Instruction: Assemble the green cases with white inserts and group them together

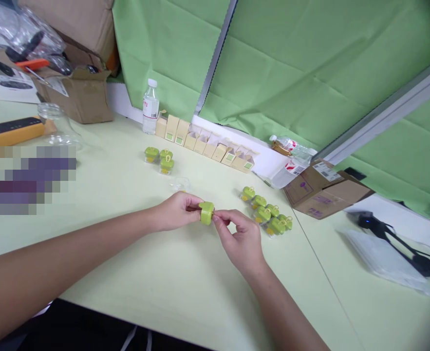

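Note:
My left hand point(180, 210) is closed on a small green lid point(206, 213), held sideways above the table. From the other side my right hand point(241, 238) pinches a tiny part at the lid's face, seemingly its loop; the fingertips mostly hide it. Just behind my left hand stands a clear little cup point(180, 184) without a lid. Several small clear boxes with green lids and loops point(262, 214) sit to the right of my right hand. Farther back on the left is a group of 3 more green-lidded boxes point(166, 165).
A row of small open cartons point(202, 141) lines the back edge beside an upright water bottle point(150, 107). Bottles lie point(293, 167) near a cardboard box point(324, 190) at right. A power strip point(13, 131), glass jar point(56, 124) and larger carton point(85, 97) occupy the left.

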The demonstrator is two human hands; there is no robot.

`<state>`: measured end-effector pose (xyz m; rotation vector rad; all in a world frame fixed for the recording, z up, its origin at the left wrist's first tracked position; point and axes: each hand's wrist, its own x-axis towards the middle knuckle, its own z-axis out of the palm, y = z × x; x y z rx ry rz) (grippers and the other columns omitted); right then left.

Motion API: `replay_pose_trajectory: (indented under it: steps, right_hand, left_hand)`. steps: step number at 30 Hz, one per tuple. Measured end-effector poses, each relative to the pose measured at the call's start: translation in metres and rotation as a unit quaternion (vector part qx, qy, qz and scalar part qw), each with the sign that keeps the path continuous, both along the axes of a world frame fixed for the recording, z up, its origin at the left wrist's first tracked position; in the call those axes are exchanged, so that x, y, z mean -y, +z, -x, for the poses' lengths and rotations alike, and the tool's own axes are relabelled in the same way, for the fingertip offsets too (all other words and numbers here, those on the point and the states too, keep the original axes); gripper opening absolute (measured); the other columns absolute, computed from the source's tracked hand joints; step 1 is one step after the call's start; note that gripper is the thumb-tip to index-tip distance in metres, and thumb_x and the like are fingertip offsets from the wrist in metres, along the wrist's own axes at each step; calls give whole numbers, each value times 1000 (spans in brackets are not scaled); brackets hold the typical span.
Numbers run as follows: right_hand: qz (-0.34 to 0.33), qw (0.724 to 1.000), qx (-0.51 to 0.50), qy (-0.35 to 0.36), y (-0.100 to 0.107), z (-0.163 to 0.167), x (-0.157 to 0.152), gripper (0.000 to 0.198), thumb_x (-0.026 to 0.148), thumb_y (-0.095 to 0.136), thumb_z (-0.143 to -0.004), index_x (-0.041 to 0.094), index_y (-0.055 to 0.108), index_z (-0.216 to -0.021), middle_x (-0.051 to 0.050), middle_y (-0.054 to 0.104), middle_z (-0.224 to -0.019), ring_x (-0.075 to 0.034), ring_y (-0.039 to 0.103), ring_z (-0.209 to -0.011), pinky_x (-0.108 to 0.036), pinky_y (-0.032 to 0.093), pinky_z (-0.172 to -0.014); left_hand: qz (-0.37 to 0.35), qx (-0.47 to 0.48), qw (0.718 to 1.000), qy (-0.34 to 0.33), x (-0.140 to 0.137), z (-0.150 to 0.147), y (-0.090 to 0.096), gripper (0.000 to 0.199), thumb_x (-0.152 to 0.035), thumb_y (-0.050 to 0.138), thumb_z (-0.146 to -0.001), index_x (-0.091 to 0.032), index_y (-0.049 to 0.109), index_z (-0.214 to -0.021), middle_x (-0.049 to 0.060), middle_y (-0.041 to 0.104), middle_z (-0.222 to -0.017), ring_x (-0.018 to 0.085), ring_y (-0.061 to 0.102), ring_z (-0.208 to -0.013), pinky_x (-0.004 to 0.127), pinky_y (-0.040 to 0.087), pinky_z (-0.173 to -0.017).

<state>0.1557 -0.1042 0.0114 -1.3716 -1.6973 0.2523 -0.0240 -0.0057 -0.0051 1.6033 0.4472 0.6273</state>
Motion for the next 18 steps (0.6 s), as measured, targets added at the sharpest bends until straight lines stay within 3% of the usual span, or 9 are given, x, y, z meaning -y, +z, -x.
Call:
replay_pose_trajectory:
  steps: [5, 11, 15, 18]
  right_hand:
    - [22, 1000, -12, 1, -2, -1, 0, 12, 22, 64, -89, 26, 75, -94, -1, 75, -85, -17, 66, -71, -31, 54, -67]
    - [61, 997, -46, 24, -2, 2, 0, 17, 28, 61, -93, 23, 70, -107, -3, 73, -89, -18, 65, -77, -33, 55, -73]
    - [69, 996, -50, 26, -3, 5, 1, 34, 31, 69, -87, 24, 60, -119, -6, 71, -106, -19, 65, -86, -35, 55, -77]
    - [69, 994, -81, 24, -5, 4, -1, 47, 31, 73, -84, 27, 55, -127, -7, 68, -117, -22, 65, -102, -38, 55, -84]
  left_hand:
    - [4, 2, 1000, -11, -2, 1, -1, 24, -33, 70, -84, -17, 76, -101, 6, 76, -103, 25, 69, -106, 37, 53, -94]
    - [18, 5, 999, 40, -1, -1, 4, 18, -25, 67, -83, -15, 75, -95, 6, 76, -100, 22, 70, -97, 34, 54, -89]
    - [5, 21, 999, 39, 1, -2, 6, 20, -21, 65, -83, -16, 74, -99, 6, 76, -102, 22, 70, -98, 35, 55, -90]
    - [-8, 47, 999, 26, 3, -2, 8, 20, -19, 65, -82, -16, 74, -100, 8, 72, -117, 24, 68, -109, 38, 54, -96]
